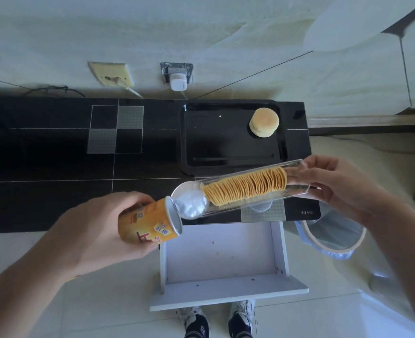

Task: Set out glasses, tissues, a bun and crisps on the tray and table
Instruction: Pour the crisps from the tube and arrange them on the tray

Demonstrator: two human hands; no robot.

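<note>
The left hand (96, 230) grips a yellow crisp can (148, 223), fingers and thumb curled round its body, holding it tilted with its open mouth pointing up and to the right. A clear plastic sleeve (245, 189) reaches from the can's mouth up towards the right hand (335, 184), whose fingers curl round the sleeve's far end. Inside the sleeve sits a neat stack of crisps (248, 186), and silver foil (189, 204) bunches at the end nearest the can. Can and sleeve are held in the air above the front edge of the black desk (55, 167).

On the desk, further back, lies a black tray (226, 147). A round bun (264, 122) rests in the tray's far right corner, well apart from the hands.

Below the hands a white drawer (223, 254) stands pulled out from the desk. A bin (333, 235) lined with a blue bag stands on the floor to the right, partly hidden by the right forearm. On the wall behind the desk are a cream socket (111, 74) and a white plug (177, 80). The person's dark shoes (196, 323) show at the bottom edge.
</note>
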